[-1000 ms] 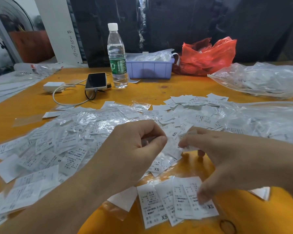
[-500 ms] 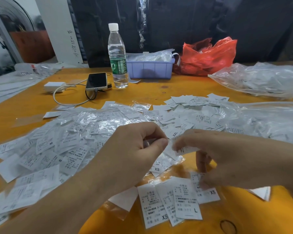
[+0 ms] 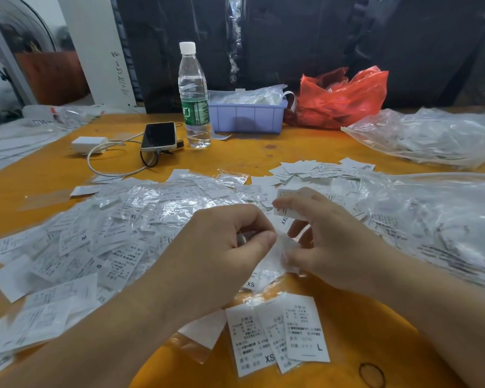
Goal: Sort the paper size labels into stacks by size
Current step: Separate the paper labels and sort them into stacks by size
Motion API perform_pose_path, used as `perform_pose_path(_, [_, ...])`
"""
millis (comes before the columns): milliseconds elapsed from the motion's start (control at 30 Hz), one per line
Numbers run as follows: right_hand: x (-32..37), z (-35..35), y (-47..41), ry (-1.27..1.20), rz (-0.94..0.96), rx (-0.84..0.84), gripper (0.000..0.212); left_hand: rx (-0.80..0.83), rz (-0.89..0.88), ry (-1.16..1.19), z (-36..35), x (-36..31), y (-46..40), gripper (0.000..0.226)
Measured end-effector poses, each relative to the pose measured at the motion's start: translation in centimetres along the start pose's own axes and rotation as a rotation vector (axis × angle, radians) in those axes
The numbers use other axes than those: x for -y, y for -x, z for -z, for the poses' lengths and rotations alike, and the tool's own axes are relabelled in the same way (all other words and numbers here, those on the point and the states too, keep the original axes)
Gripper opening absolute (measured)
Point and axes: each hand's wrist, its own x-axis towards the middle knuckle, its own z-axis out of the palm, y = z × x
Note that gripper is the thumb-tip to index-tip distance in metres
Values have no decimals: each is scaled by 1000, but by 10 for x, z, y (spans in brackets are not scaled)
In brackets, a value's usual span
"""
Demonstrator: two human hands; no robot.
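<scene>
Above the loose label pile [image 3: 118, 233], the left hand [image 3: 221, 253] is pinching a clear sleeve [image 3: 275, 256] while the right hand [image 3: 328, 242] is gripping 1 label [image 3: 287, 205]. An L label [image 3: 305, 329] is lying on 2 XS labels [image 3: 249, 340], risking mixed stacks.

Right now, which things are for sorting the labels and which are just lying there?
For sorting:
- label pile
- sorted labels
- label pinched in the right hand
- left hand, pinching a clear sleeve

Just lying about:
- bottle
- phone
- charger
- red bag
- purple bin
</scene>
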Motion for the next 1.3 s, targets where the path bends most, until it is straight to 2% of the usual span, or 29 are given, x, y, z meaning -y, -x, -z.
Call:
perform_pose_path(100, [-1, -2, -1, 67, 29, 3, 63, 9, 6, 2, -1, 0, 0, 10])
perform_pose_path(167, [0, 0, 1, 80, 61, -71, 53, -1, 7, -4, -1, 0, 0, 10])
perform_pose_path(233, [3, 6, 3, -73, 71, -199, 32, -22, 18, -2, 0, 1, -2, 9])
perform_pose_path(300, [6, 12, 5, -358, 65, -259, 13, -29, 59, 75, 2, 2, -3, 10])
perform_pose_path(367, [9, 15, 8, -539, 79, -235, 10, -31, 107, 186, 5, 2, -5, 12])
perform_pose_path(400, [11, 16, 9, -578, 90, -199, 9, -37, 123, 234, 5, 2, -5, 12])
perform_pose_path(467, [15, 14, 12, -610, 102, -90, 20, -54, 131, 302, 6, 1, -5, 12])
perform_pose_path(567, [20, 7, 15, -551, 112, 28, 29, -38, 103, 332, 6, -1, -5, 10])
perform_pose_path(700, [23, 3, 15, -522, 108, -77, 26, -13, 87, 368, 5, -2, -4, 10])
perform_pose_path(833, [24, 5, 15, -569, 88, -184, 12, -13, 94, 363, 4, -1, -5, 15])
perform_pose_path(1067, [29, 12, 17, -653, 137, -321, 11, -71, 106, 386, 6, 3, -7, 19])
perform_pose_path(1300, [28, 6, 18, -623, 135, -291, 16, -42, 95, 450, 5, 3, -7, 9])
